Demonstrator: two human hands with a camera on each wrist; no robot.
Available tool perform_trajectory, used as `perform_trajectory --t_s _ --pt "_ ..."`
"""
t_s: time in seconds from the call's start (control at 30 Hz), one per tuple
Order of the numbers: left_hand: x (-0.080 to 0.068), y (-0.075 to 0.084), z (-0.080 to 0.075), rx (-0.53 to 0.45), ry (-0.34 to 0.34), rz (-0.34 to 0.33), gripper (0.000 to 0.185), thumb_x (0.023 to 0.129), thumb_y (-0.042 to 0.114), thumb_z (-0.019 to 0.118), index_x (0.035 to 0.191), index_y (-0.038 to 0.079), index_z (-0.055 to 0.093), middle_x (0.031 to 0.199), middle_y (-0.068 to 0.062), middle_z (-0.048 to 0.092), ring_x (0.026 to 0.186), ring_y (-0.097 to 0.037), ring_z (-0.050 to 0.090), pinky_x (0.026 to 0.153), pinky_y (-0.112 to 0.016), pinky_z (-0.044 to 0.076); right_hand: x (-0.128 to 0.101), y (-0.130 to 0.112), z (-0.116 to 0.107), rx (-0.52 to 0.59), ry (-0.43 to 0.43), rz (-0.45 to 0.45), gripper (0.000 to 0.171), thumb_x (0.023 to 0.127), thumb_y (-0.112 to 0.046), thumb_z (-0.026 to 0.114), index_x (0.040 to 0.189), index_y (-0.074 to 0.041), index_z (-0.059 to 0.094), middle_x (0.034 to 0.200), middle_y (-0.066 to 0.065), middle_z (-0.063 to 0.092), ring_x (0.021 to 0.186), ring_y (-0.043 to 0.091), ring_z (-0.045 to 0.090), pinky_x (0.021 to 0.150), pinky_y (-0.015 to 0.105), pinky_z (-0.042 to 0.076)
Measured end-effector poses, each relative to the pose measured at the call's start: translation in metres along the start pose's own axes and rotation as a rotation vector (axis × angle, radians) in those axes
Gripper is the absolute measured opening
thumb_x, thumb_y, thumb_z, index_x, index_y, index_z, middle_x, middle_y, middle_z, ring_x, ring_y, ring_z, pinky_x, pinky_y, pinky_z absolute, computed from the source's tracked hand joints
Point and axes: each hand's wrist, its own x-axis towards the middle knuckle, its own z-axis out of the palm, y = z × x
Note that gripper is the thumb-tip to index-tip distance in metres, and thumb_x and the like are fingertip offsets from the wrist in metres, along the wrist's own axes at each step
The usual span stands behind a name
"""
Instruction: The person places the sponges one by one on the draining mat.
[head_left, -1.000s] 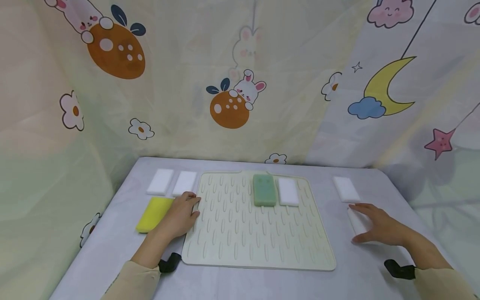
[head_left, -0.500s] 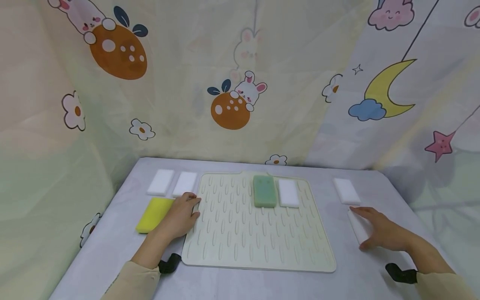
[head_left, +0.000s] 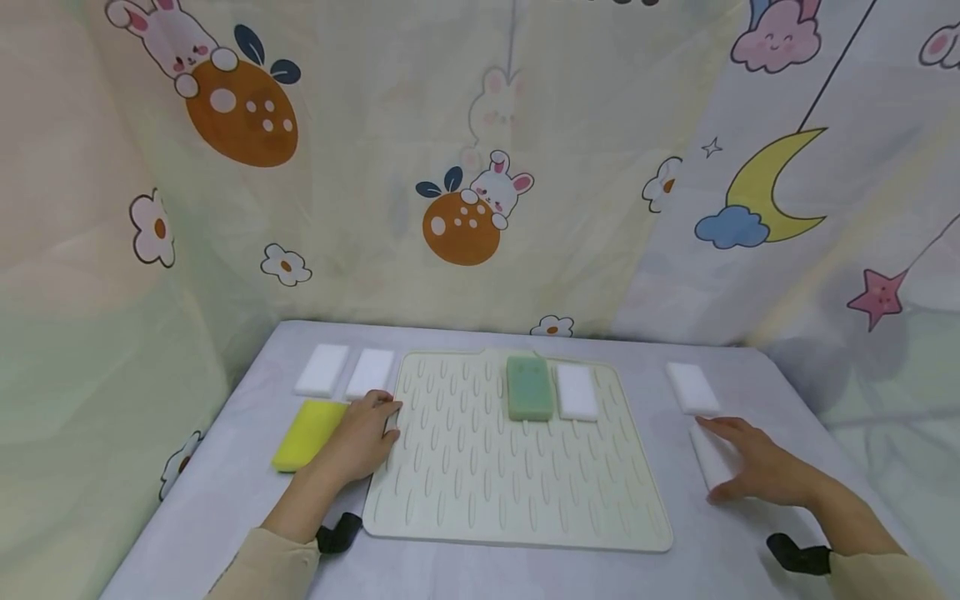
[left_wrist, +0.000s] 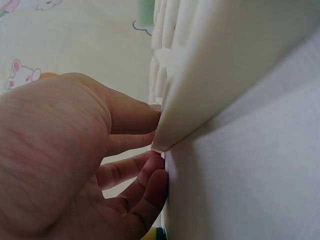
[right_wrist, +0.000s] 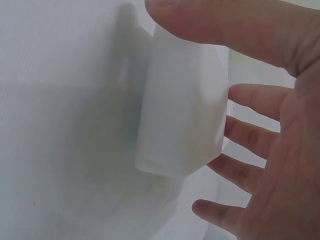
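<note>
My left hand (head_left: 363, 437) rests at the left edge of a cream ridged drying mat (head_left: 480, 467); in the left wrist view its thumb (left_wrist: 137, 115) and fingertips touch the mat's rim. At the right, my right hand (head_left: 761, 462) spans a white sponge block (head_left: 712, 458), thumb at the near end and index finger at the far end. The right wrist view shows this sponge (right_wrist: 182, 105) between the thumb and the fingers, close to the cloth. A green sponge (head_left: 529, 387) and a white sponge (head_left: 577, 392) lie side by side at the mat's far right.
Another white sponge (head_left: 692, 387) lies just beyond my right hand. Left of the mat are two white sponges, one at the far left (head_left: 322, 369) and one nearer the mat (head_left: 370, 372), plus a yellow sponge (head_left: 309, 435). A patterned curtain (head_left: 360, 167) stands behind the table.
My right thumb has closed in on the near end of the white sponge, and that sponge has shifted slightly left with the hand. My left hand stays on the mat's edge.
</note>
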Motion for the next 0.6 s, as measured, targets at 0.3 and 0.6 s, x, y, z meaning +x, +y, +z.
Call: perform_trajectory --t_s 0.3,0.6 --pt "0.0 0.003 0.0 0.009 0.0 -0.002 0.046 0.099 0.011 0.067 0.141 -0.004 0.06 0.146 -0.021 0.052 0.131 -0.039 0.051 0.108 -0.051 0.047 0.001 -0.012 0.001 -0.011 0.02 -0.015 0.117 0.064 -0.044 0.096 0.155 0.002 0.039 0.149 0.033 0.038 0.129 0.054 0.042 0.096 0.074 0.043" --pt "0.001 0.001 0.002 0.021 0.006 -0.004 0.047 0.098 0.012 0.068 0.142 -0.003 0.06 0.146 -0.02 0.052 0.13 -0.039 0.052 0.108 -0.051 0.047 0.003 -0.033 -0.001 -0.026 0.056 -0.055 0.113 0.066 -0.045 0.095 0.155 0.0 0.042 0.151 0.031 0.038 0.13 0.052 0.041 0.097 0.073 0.044"
